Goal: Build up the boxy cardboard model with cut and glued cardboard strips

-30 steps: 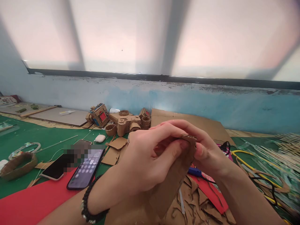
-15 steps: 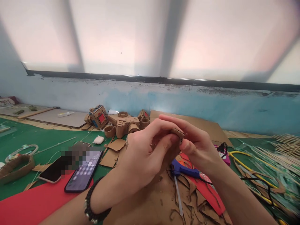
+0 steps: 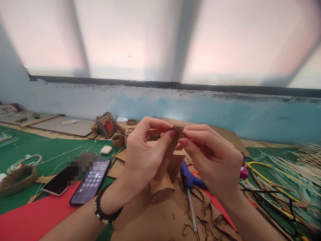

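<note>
Both hands are raised over the middle of the worktable, pinching a brown cardboard piece (image 3: 175,144) by its narrow top edge. My left hand (image 3: 144,150) has thumb and index finger closed on that edge from the left. From the right, my right hand (image 3: 213,154) pinches the same end with its fingertips. Below them shows a cardboard form with a rounded, tube-like part (image 3: 162,192); I cannot tell whether it is joined to the held piece. A blue glue gun (image 3: 189,177) lies just under my right hand, beside cardboard scraps (image 3: 205,214).
Two phones (image 3: 91,182) and a white earbud case (image 3: 106,149) lie to the left, near red sheet (image 3: 27,221). Cardboard camera models (image 3: 104,125) stand behind. Wooden sticks (image 3: 306,160) and a yellow cable (image 3: 260,164) spread at right. A cardboard ring (image 3: 18,180) sits far left.
My hands have shifted: the right hand turned and moved a little lower, fingertips now on the cardboard's end. The held piece is higher and left, and the tube-like part has come into view.
</note>
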`<state>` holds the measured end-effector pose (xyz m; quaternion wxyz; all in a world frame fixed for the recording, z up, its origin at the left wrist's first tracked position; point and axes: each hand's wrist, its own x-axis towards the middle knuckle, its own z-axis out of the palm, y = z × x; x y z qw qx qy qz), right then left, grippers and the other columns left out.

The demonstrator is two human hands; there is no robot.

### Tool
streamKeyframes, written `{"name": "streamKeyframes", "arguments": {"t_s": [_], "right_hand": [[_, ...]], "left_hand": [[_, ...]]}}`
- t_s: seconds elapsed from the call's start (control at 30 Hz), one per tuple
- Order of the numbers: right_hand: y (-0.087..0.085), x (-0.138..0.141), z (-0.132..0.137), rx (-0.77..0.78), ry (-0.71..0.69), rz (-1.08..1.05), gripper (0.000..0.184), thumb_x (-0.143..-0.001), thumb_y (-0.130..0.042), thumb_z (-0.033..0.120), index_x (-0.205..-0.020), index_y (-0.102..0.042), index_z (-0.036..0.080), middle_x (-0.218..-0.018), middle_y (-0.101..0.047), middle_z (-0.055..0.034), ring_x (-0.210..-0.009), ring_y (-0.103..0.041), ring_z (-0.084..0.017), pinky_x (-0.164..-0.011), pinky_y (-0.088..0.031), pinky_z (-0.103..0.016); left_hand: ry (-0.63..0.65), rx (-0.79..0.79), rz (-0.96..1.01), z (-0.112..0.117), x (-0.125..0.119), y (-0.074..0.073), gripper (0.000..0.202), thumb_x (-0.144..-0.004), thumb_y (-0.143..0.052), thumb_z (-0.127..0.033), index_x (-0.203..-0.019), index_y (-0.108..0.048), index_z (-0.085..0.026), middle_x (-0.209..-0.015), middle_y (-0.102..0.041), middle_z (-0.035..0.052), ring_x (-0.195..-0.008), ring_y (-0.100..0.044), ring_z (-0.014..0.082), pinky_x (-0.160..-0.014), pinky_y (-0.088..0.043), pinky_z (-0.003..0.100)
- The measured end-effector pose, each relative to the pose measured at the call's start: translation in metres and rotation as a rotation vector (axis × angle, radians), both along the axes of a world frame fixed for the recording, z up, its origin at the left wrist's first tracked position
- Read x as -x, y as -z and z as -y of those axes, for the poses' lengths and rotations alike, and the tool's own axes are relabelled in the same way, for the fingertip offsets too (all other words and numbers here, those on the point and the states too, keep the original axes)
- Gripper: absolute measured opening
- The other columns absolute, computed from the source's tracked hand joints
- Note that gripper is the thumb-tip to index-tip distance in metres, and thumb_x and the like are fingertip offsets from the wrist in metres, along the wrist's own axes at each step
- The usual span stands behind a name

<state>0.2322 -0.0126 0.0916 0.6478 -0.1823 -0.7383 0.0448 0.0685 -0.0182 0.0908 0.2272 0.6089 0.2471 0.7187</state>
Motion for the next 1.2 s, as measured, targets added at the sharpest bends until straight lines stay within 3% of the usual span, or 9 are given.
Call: {"name": "streamKeyframes", "arguments": {"t_s": [0.27, 0.37, 0.5, 0.63, 0.73, 0.97, 1.07, 1.13, 1.2], "right_hand": [[0.000, 0.009, 0.009, -0.201, 0.206, 0.026, 0.026, -0.096, -0.079, 0.000, -0.109, -0.082, 0.023, -0.107, -0.083, -0.0026, -0.092, -0.080, -0.015, -0.078, -0.069, -0.027], [-0.002, 0.007, 0.011, -0.248, 0.256, 0.057, 0.027, -0.097, -0.078, -0.001, -0.110, -0.081, 0.022, -0.108, -0.084, -0.0024, -0.090, -0.081, -0.014, -0.079, -0.070, -0.026], [-0.003, 0.007, 0.012, -0.172, 0.271, -0.030, 0.026, -0.098, -0.079, 0.003, -0.109, -0.081, 0.026, -0.104, -0.084, 0.0010, -0.090, -0.080, -0.014, -0.079, -0.069, -0.029], [-0.002, 0.013, 0.016, -0.110, 0.293, -0.064, 0.026, -0.099, -0.078, 0.007, -0.109, -0.082, 0.031, -0.100, -0.083, 0.0008, -0.085, -0.079, -0.018, -0.073, -0.068, -0.035], [-0.001, 0.019, 0.022, -0.092, 0.331, -0.089, 0.025, -0.100, -0.077, 0.010, -0.105, -0.083, 0.034, -0.092, -0.081, -0.0006, -0.077, -0.077, -0.021, -0.067, -0.066, -0.038], [0.001, 0.027, 0.025, -0.132, 0.389, -0.123, 0.025, -0.100, -0.076, 0.011, -0.102, -0.085, 0.035, -0.079, -0.077, 0.0001, -0.054, -0.064, -0.015, -0.042, -0.049, -0.031], [0.003, 0.024, 0.021, -0.097, 0.370, -0.122, 0.025, -0.101, -0.077, 0.013, -0.106, -0.085, 0.036, -0.087, -0.081, -0.0005, -0.067, -0.073, -0.019, -0.056, -0.063, -0.035], [0.004, 0.021, 0.018, -0.030, 0.320, -0.137, 0.022, -0.102, -0.078, 0.016, -0.110, -0.085, 0.036, -0.095, -0.084, -0.0001, -0.079, -0.078, -0.021, -0.070, -0.069, -0.039], [0.004, 0.017, 0.015, 0.029, 0.280, -0.186, 0.019, -0.102, -0.079, 0.019, -0.111, -0.086, 0.035, -0.100, -0.085, 0.0005, -0.083, -0.079, -0.021, -0.075, -0.071, -0.039]], "left_hand": [[-0.150, -0.268, 0.027, 0.000, -0.007, 0.005, 0.017, -0.094, -0.083, -0.007, -0.096, -0.076, -0.023, -0.090, -0.073, -0.0014, -0.087, -0.073, 0.0141, -0.082, -0.062, 0.029], [-0.112, -0.241, 0.017, -0.002, -0.008, 0.007, 0.014, -0.099, -0.080, -0.012, -0.103, -0.076, -0.024, -0.097, -0.074, -0.0003, -0.092, -0.072, 0.0152, -0.086, -0.061, 0.031], [-0.025, -0.189, -0.011, -0.005, -0.010, 0.013, 0.015, -0.104, -0.077, -0.018, -0.116, -0.074, -0.027, -0.110, -0.075, 0.0012, -0.102, -0.073, 0.0162, -0.093, -0.061, 0.032], [-0.034, -0.108, 0.012, -0.002, -0.011, 0.013, 0.007, -0.103, -0.079, -0.021, -0.103, -0.074, -0.025, -0.096, -0.076, -0.0002, -0.090, -0.072, 0.0156, -0.082, -0.059, 0.030], [-0.064, -0.066, 0.012, 0.002, -0.010, 0.009, 0.012, -0.099, -0.080, -0.017, -0.093, -0.074, -0.024, -0.091, -0.077, 0.0003, -0.086, -0.073, 0.0168, -0.078, -0.060, 0.031], [-0.255, -0.301, -0.078, -0.001, -0.008, 0.007, 0.020, -0.098, -0.077, -0.009, -0.085, -0.074, -0.024, -0.085, -0.078, -0.0006, -0.077, -0.072, 0.0159, -0.071, -0.060, 0.032], [-0.310, -0.396, -0.114, -0.005, -0.006, 0.008, 0.018, -0.098, -0.078, -0.008, -0.091, -0.076, -0.024, -0.089, -0.079, -0.0002, -0.079, -0.073, 0.0147, -0.073, -0.061, 0.030], [-0.294, -0.364, -0.129, -0.006, -0.006, 0.008, 0.013, -0.099, -0.078, -0.012, -0.098, -0.078, -0.025, -0.092, -0.079, 0.0005, -0.082, -0.074, 0.0157, -0.076, -0.063, 0.031], [-0.206, -0.281, -0.145, -0.005, -0.006, 0.008, 0.013, -0.102, -0.077, -0.015, -0.108, -0.078, -0.026, -0.103, -0.082, 0.0019, -0.090, -0.076, 0.0170, -0.082, -0.065, 0.032]]}}
